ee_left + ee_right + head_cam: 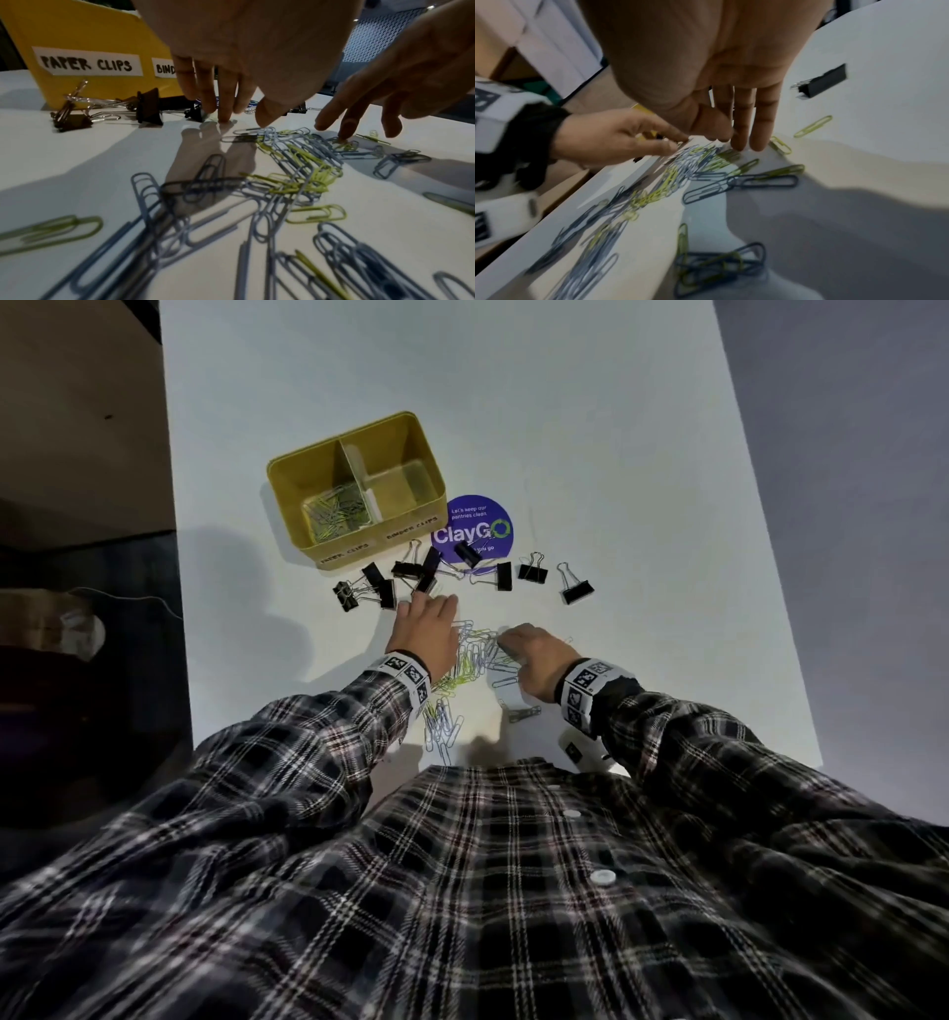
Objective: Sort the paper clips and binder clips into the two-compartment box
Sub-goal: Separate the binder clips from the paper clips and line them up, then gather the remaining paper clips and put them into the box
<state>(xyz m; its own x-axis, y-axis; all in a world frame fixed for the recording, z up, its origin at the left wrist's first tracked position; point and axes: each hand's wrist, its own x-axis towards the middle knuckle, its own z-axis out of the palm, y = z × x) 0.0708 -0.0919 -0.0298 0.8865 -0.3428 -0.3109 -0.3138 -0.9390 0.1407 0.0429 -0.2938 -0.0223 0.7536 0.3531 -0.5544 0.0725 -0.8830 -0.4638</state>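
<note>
A yellow two-compartment box (328, 546) stands on the white table, labelled PAPER CLIPS (88, 64) on the left. Its left compartment holds several paper clips (336, 511); the right one looks bare. Several black binder clips (405, 580) lie in a row in front of the box. A heap of blue-grey and green paper clips (475, 654) lies between my hands. My left hand (429, 629) has straight fingers, its tips touching the table at the heap's far left edge (226, 119). My right hand (529, 654) reaches in from the right, its straight fingertips (739, 142) pressing on the clips.
A round purple ClayGo sticker (475, 526) lies right of the box, with one binder clip (468, 553) on it. More paper clips (441, 721) trail toward the table's near edge. A binder clip (576, 590) lies farthest right. The table's left edge runs close to the box.
</note>
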